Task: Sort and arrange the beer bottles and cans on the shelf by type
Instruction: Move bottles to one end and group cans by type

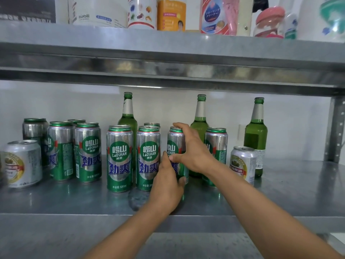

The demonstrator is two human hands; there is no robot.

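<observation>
Green can [176,142] on shelf [280,193], front row, gripped low by left hand [168,184], round top by right hand [193,152]. Risk: next can [148,157] or bottle [200,122] behind knocked over if swung wide.

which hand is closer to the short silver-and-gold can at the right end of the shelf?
Right. The right hand grips the tall green-and-silver Laoshan can, left of the short silver-and-gold can; the left hand holds the same tall can lower down, farther left.
</observation>
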